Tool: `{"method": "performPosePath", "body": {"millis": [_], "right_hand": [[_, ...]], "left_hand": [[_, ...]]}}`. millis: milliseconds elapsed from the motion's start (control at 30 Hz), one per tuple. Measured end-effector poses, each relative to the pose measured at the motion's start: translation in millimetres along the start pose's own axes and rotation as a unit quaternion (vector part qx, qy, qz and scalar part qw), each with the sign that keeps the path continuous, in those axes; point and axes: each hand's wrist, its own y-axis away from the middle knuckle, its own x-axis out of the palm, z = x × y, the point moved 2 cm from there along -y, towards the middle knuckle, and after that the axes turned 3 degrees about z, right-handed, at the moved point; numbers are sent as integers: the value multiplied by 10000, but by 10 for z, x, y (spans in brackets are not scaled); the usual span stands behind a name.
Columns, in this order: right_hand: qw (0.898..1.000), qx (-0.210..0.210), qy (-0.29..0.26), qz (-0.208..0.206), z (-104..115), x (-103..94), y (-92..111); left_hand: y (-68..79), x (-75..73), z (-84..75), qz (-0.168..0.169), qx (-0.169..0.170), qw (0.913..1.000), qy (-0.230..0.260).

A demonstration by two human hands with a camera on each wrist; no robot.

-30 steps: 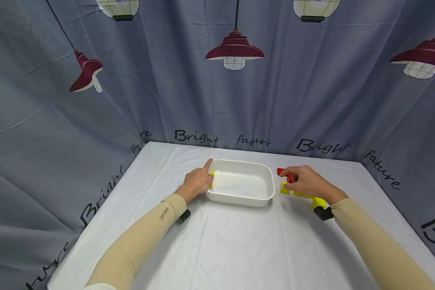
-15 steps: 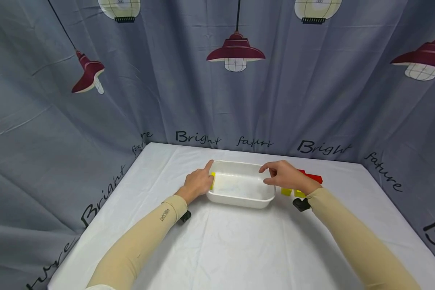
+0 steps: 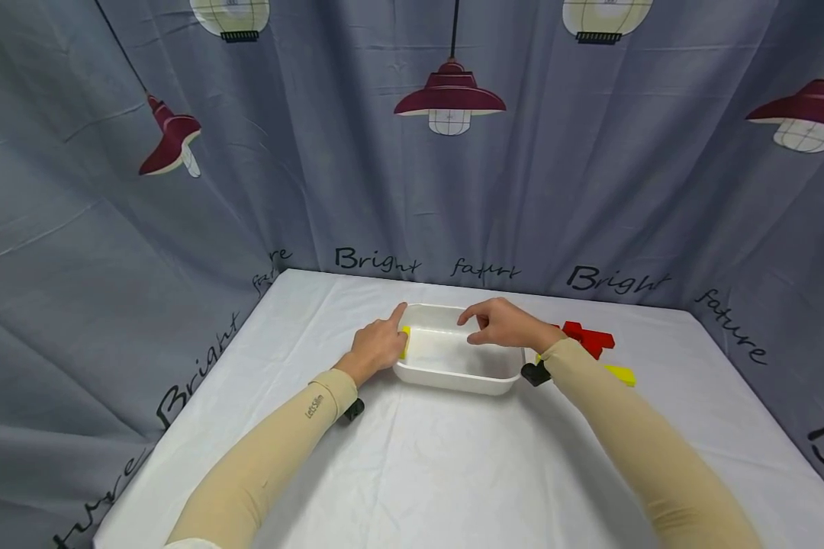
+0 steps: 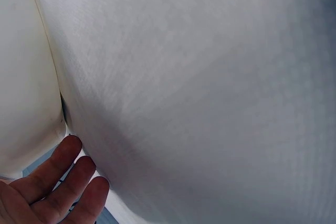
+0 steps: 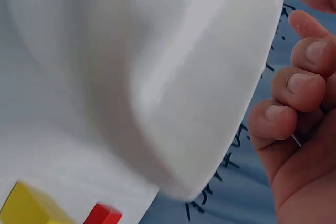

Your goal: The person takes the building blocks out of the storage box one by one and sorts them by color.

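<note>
A white rectangular dish (image 3: pixel 453 381) stands mid-table. My left hand (image 3: pixel 376 347) grips its left end, index finger along the rim and thumb over the inside. Against that inner wall, right at the thumb, is a yellow block (image 3: pixel 405 342). The left wrist view has three fingers (image 4: pixel 81 179) beside the outside of the dish. My right hand (image 3: pixel 504 324) is over the right part of the dish, thumb and index finger apart and nothing between them. Its other fingers (image 5: pixel 299 83) are curled in the right wrist view.
Several red blocks (image 3: pixel 593 340) lie on the table right of the dish, partly behind my right wrist. A yellow block (image 3: pixel 620 375) lies nearer, beside the right sleeve. A grey printed curtain (image 3: pixel 357 191) hangs behind the white-covered table (image 3: pixel 446 473).
My right hand has moved left, from above the red and yellow blocks to over the dish, uncovering the red blocks. The left hand stays at the left end of the dish.
</note>
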Motion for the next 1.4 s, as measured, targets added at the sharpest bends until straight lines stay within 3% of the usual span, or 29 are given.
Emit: {"method": "performPosePath", "body": {"millis": [733,1400], "right_hand": [[9972,-240,429,556,228,24,-432],[9932,-591,477,877,327,323,-830]], "left_hand": [[-7,-38,-14,-59,39,10000,-39],[-2,-17,-15,-1,46,9998,-171]]}}
